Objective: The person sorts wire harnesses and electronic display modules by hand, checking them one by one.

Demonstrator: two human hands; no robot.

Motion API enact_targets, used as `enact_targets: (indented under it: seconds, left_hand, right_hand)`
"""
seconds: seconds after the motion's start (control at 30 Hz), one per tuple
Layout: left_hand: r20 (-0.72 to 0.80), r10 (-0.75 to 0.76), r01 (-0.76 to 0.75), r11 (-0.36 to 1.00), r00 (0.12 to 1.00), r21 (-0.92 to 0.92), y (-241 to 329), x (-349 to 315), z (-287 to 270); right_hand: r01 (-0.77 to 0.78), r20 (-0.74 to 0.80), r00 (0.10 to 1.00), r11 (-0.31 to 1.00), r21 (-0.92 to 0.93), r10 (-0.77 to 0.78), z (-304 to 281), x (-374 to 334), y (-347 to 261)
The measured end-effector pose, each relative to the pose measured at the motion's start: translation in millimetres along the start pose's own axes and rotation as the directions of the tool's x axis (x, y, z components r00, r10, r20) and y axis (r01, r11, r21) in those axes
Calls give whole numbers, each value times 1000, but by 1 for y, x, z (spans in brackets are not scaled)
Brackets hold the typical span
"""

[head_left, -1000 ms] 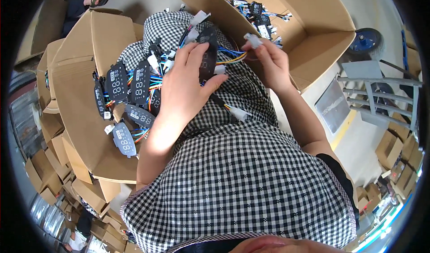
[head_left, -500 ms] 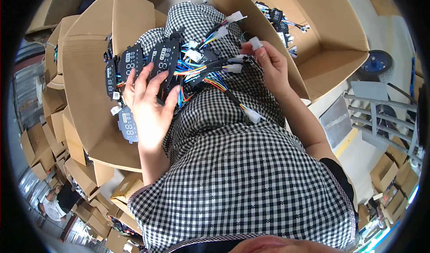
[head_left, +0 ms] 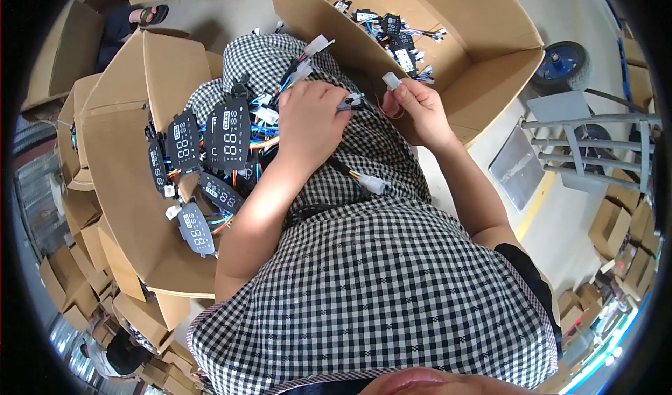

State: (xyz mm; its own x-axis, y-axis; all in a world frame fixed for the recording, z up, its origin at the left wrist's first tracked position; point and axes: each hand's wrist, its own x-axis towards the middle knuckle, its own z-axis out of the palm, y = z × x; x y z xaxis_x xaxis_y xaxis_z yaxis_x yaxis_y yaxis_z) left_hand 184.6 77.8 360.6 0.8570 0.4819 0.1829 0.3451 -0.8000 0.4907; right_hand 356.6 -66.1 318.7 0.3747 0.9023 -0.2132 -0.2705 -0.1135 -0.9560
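Black digital display boards (head_left: 228,137) with coloured wires and white plugs lie across my lap and the left box, several together. My left hand (head_left: 308,123) is over the wires, its fingers closed around a grey-white connector (head_left: 351,102) on a dark cable. Some of the wires are hidden under this hand. Between thumb and fingers, my right hand (head_left: 424,111) pinches a small translucent plastic connector (head_left: 391,81). A thin loop shows below those fingers. Another white plug (head_left: 372,184) rests on the checked apron, below my left hand's fingers.
An open cardboard box (head_left: 115,206) stands at my left. A second box (head_left: 490,90), at the far right, holds more wired boards (head_left: 402,41). A metal trolley frame (head_left: 588,143) and a wheel (head_left: 560,66) are further right. A person's foot (head_left: 147,15) shows at the far left.
My left hand has left the display boards and moved right onto the wires and a connector. My right hand still pinches the translucent connector. The whole view has shifted slightly.
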Motion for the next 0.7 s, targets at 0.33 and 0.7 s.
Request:
enact_targets:
  seconds: [0.33, 0.7]
  left_hand:
    - [57, -20, 26, 994, 998, -106, 4, -5, -8]
    - [-23, -194, 166, 890, 981, -426, 16, -9, -26]
  right_hand:
    - [383, -246, 921, 821, 425, -302, 17, 32, -32]
    - [-147, 262, 949, 981, -125, 176, 20, 7, -44]
